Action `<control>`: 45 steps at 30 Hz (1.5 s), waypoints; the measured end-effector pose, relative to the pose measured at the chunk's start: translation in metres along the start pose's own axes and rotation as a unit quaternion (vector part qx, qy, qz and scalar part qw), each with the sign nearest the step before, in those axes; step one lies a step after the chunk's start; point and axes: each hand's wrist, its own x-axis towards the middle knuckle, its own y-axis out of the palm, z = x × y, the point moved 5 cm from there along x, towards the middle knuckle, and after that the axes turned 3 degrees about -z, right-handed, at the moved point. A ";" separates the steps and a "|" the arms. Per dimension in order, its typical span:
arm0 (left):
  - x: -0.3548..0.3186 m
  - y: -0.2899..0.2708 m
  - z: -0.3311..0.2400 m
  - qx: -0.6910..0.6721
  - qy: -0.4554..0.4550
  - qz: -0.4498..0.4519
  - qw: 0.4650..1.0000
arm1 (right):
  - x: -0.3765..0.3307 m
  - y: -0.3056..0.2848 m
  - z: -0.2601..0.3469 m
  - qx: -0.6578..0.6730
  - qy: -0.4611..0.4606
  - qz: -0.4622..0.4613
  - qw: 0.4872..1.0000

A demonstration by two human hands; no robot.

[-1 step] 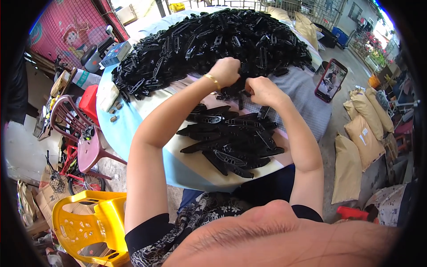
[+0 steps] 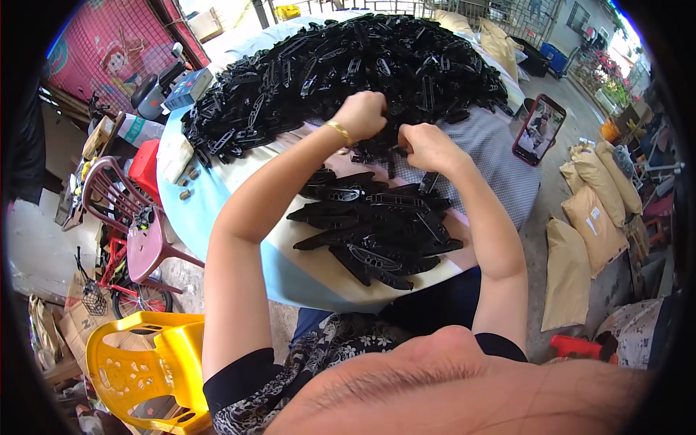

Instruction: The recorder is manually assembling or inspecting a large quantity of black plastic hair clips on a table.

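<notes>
A broad heap of black plastic pieces (image 2: 326,69), long and narrow with slotted frames, covers the far side of the table. At the heap's near edge is my left hand (image 2: 361,116), its fingers curled closed; what they hold is hidden. My right hand (image 2: 433,147) is to its right, thumb and fingers pinched together, and I cannot make out what is in them. A few dark pieces (image 2: 373,151) lie just below and between the hands. Closer to me, a smaller group of long black pointed pieces (image 2: 377,225) lies overlapping on the cloth.
A striped cloth (image 2: 290,272) covers the round table. A phone (image 2: 540,130) stands upright at its right edge, and a blue box (image 2: 188,88) sits at the left. A pink chair (image 2: 141,250) and a yellow chair (image 2: 138,362) stand left; filled sacks (image 2: 565,275) lie right.
My left hand has shifted slightly left, widening the gap to my right hand. My right hand has barely moved. The heap and the near group look the same.
</notes>
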 end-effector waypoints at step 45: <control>-0.092 -0.028 0.002 -0.688 -0.271 0.129 0.661 | -0.025 -0.038 0.063 0.150 -0.332 -0.360 0.859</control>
